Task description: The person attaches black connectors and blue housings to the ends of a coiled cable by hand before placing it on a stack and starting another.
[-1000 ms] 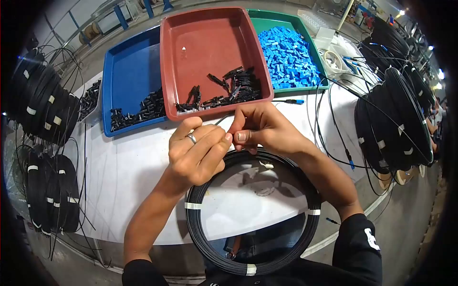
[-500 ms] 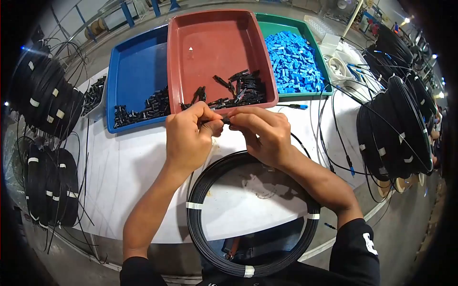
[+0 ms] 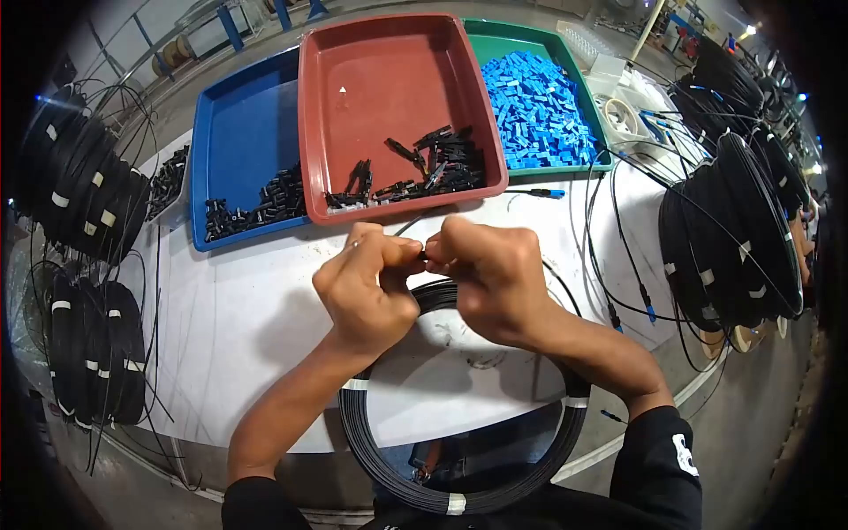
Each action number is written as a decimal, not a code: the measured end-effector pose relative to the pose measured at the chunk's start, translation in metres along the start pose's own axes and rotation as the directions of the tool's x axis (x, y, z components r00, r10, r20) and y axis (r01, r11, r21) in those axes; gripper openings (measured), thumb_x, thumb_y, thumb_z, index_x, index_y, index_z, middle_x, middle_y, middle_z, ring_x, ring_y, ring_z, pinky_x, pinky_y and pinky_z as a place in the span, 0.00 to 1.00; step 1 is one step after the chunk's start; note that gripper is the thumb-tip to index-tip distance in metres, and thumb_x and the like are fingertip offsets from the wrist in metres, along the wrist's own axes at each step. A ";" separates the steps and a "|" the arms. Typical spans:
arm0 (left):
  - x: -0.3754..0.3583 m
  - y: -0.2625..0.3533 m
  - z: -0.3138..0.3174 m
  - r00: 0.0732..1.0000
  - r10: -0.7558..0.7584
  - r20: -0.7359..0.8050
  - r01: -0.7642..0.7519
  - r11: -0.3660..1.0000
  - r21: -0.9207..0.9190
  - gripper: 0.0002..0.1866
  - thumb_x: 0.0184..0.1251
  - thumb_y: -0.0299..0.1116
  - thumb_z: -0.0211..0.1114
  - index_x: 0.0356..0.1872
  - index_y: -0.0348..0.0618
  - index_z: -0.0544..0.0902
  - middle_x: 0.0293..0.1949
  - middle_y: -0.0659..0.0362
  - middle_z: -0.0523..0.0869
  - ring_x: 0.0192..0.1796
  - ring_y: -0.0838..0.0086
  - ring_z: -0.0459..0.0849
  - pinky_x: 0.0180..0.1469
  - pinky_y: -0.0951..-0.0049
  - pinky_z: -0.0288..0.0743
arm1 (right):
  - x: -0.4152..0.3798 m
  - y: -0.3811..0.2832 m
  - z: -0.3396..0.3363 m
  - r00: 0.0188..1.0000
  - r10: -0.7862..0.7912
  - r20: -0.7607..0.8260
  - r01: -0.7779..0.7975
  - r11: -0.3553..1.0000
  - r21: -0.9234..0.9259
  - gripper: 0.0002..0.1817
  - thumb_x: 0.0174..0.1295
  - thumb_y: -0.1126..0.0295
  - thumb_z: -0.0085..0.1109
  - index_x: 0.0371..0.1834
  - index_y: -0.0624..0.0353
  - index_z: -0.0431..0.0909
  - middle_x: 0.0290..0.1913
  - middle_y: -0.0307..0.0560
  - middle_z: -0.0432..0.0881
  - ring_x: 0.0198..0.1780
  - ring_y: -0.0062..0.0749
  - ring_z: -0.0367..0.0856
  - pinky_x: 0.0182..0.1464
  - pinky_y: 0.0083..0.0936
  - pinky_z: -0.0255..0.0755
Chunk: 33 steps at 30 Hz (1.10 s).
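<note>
My left hand (image 3: 367,287) and my right hand (image 3: 495,278) meet above the table, both closed in a pinch. Between the fingertips shows a small black part (image 3: 424,255), mostly hidden by the fingers; its exact kind I cannot make out. A thin dark strand (image 3: 412,223) sticks up behind the left fingers. Below the hands lies a coil of black cable (image 3: 353,420), bound with white tape and reaching over the table's front edge. One loose length of black cable (image 3: 565,290) curves up from the coil beside my right wrist.
A red tray (image 3: 389,79) and a blue tray (image 3: 247,115) hold small black parts; a green tray (image 3: 517,35) holds blue connector pieces. Taped cable coils stand left (image 3: 97,353) and right (image 3: 707,247). Loose cables with blue tips (image 3: 651,313) lie on the white table (image 3: 221,353).
Both hands have come down a little, away from the red tray, and are turned differently. The small black part between the fingertips is now more hidden. The view has shifted slightly.
</note>
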State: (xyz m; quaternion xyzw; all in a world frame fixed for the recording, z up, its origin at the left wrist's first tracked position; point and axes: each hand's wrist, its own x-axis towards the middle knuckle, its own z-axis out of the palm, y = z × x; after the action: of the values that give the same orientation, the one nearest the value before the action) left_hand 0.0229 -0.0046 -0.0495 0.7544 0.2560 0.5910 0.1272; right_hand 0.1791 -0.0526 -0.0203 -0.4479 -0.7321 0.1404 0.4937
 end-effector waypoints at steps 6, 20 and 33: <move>0.023 -0.009 -0.006 0.891 0.435 0.129 -0.454 0.853 0.257 0.08 0.43 0.13 0.66 0.22 0.39 0.80 0.22 0.57 0.83 0.25 0.68 0.82 0.33 0.68 0.73 | 0.007 0.018 0.000 0.919 0.353 0.174 -0.388 0.747 0.540 0.06 0.58 0.89 0.59 0.32 0.69 0.73 0.32 0.48 0.86 0.39 0.24 0.86 0.38 0.24 0.77; 0.001 -0.005 -0.032 0.660 -0.521 0.541 0.627 0.779 -0.015 0.06 0.55 0.21 0.73 0.35 0.34 0.88 0.31 0.51 0.91 0.33 0.73 0.90 0.41 0.75 0.82 | 0.002 0.039 -0.003 0.662 -0.665 0.345 0.749 0.564 -0.348 0.10 0.38 0.69 0.63 0.21 0.52 0.70 0.35 0.41 0.81 0.24 0.23 0.73 0.22 0.22 0.63; 0.008 -0.002 -0.032 0.647 -0.490 0.584 0.464 0.861 0.209 0.06 0.50 0.20 0.71 0.32 0.34 0.88 0.24 0.48 0.87 0.29 0.66 0.89 0.35 0.71 0.79 | 0.003 0.037 0.002 0.816 -0.410 0.408 0.517 0.833 -0.197 0.10 0.46 0.75 0.65 0.33 0.57 0.77 0.34 0.45 0.84 0.29 0.39 0.83 0.27 0.34 0.74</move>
State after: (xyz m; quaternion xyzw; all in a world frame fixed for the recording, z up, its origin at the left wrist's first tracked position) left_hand -0.0070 -0.0023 -0.0355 0.8134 0.4008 0.2501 0.3394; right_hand 0.1963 -0.0288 -0.0434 -0.2906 -0.9078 -0.0208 0.3018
